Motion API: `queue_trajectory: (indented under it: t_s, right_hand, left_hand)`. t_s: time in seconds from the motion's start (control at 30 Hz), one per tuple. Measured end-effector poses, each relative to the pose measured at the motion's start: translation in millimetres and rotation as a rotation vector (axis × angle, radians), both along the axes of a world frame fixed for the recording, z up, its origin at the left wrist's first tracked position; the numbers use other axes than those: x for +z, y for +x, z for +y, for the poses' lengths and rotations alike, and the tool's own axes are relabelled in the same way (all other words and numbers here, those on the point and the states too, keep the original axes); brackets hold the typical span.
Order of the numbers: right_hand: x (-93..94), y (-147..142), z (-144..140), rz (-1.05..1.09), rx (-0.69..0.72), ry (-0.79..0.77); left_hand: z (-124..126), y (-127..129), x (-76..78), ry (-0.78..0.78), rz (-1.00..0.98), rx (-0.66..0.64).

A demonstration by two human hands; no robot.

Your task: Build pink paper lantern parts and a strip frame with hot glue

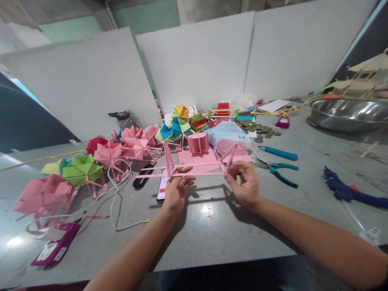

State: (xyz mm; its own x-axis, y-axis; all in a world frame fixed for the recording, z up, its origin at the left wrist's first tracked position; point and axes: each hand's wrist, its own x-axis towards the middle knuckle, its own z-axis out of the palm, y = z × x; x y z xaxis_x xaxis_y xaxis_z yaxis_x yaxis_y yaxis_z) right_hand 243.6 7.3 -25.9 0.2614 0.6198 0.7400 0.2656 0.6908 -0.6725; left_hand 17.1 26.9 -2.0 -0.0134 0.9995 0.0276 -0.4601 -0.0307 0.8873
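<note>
Smartphone (161, 189), partly hidden by the left hand (176, 192) and pink stick frame (207, 174), lies on the worktop (209, 242). Hands apart, both grip the frame above its near half: left fingers extended, partly masked by rails; right hand (246, 184) pinching an upright's base.

The table (209, 242) looks like smooth grey metal to me, throwing back a glossy glare on its near part. At far right sits a basin (342, 117) of polished, shiny metal. The slim pink frame (209, 173) is matt, paper or painted wood, I can't tell which. At left, the green canopy (82, 169) seems to be crisp, matt paper. The A4 packet (228, 133) is glossy, crinkled plastic; the pliers (281, 166) pair metal tips with smooth, plastic-looking grips. The far panels (200, 68) are smooth, matt white.
</note>
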Motion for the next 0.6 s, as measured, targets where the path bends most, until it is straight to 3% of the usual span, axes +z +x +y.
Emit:
queue_trajectory:
  t_s: [0.17,0.37,0.6]
  right_hand:
    - [-12.6,-6,0,-0.089,0.013,-0.061]
    - [-18.1,-9,-3,-0.263,0.043,-0.155]
    - [-29.2,-8,18,-0.414,0.116,-0.349]
  left_hand:
    - [6,-3,-4.2,-0.103,0.146,0.018]
    - [8,0,-4.6,-0.127,0.253,-0.174]
    - [5,3,-22.7,-0.028,0.502,-0.186]
